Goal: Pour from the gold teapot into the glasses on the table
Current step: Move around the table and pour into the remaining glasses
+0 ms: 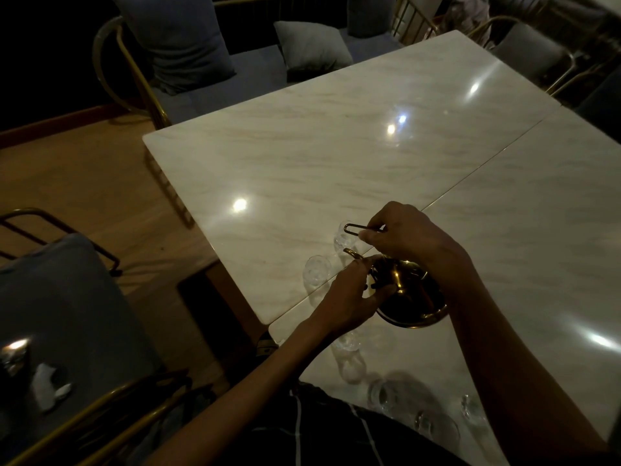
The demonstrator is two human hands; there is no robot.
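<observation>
Head view: right hand [403, 237] grips the thin handle [361, 229] of the gold teapot [411, 297], tipped over 2 glasses [316, 270] on the marble worktop [336, 146]; left hand [353, 297] clasps its side. More glasses [347, 344] crowd the near edge.

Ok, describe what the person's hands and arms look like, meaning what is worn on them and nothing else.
Both hands, left and right, are bare: no gloves, and no rings or watch that the dim light lets me make out. Both forearms are uncovered as far as they show, with no sleeve in view. Below them is a dark garment with thin white lines.
</observation>
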